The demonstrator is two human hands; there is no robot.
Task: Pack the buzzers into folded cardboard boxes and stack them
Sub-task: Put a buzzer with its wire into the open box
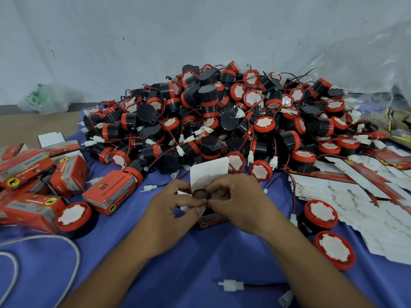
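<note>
Buzzer (199,194) between fingers (191,202), above box (211,220)

Back wall (133,41): pale grey-white, scuffed, dark flecks, evenly lit, no hard shadows. Dark skirting strip (84,107) along its base. Brown floor (33,127) showing at left. Crumpled clear plastic bag (42,100) with green inside sits against the wall. Clear plastic sheeting (378,70) hangs at the right. Work surface is covered by a blue cloth (200,263); a grey cable (76,252) loops across its lower left.
</note>
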